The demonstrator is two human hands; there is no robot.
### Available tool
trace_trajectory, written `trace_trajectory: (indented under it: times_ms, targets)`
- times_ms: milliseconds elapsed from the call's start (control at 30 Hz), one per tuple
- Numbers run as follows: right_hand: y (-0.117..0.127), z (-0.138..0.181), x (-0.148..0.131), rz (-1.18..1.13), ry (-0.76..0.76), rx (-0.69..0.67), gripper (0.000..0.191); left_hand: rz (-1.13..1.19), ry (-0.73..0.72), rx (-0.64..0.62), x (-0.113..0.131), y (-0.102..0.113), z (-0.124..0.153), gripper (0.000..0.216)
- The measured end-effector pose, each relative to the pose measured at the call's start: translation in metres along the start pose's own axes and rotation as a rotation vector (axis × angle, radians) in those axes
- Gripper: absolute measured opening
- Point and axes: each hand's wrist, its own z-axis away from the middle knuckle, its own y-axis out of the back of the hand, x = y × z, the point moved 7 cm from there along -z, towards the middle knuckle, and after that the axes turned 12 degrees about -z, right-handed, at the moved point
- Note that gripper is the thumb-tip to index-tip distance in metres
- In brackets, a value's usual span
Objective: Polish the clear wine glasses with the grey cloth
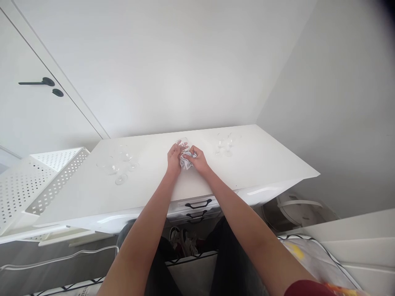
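Above the middle of the white dresser top (154, 181), my left hand (174, 158) is wrapped round a clear wine glass (182, 142). Its bowl points away from me, and the fingers show through it. My right hand (198, 158) pinches a crumpled white cloth (186, 161) against the near end of the glass. The cloth covers the stem and foot, so I cannot see them. Both hands are close together, nearly touching at the cloth.
Several clear wine glasses (121, 179) are grouped on the left of the dresser top. More clear glasses (228, 153) stand on the right. Behind is a white wall (175, 74). Black drawer handles (198, 204) face me, and a white perforated rack (24, 181) adjoins the left end.
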Motion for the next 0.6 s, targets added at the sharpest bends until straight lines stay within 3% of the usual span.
trace_trajectory:
  times_ms: [167, 333, 500, 600]
  targets:
    - [-0.009, 0.002, 0.006, -0.299, -0.197, -0.094, 0.056, 0.060, 0.026, -0.094, 0.002, -0.008, 0.004, 0.062]
    - [0.000, -0.001, 0.005, -0.071, -0.085, -0.006, 0.058, -0.032, 0.000, -0.036, 0.006, -0.006, 0.005, 0.055]
    - [-0.011, 0.003, 0.013, -0.249, -0.253, -0.142, 0.044, 0.119, 0.016, -0.153, 0.008, -0.010, 0.009, 0.062]
    - [-0.008, 0.001, 0.009, -0.187, -0.158, -0.107, 0.051, 0.128, 0.010, -0.106, 0.006, -0.005, 0.008, 0.061]
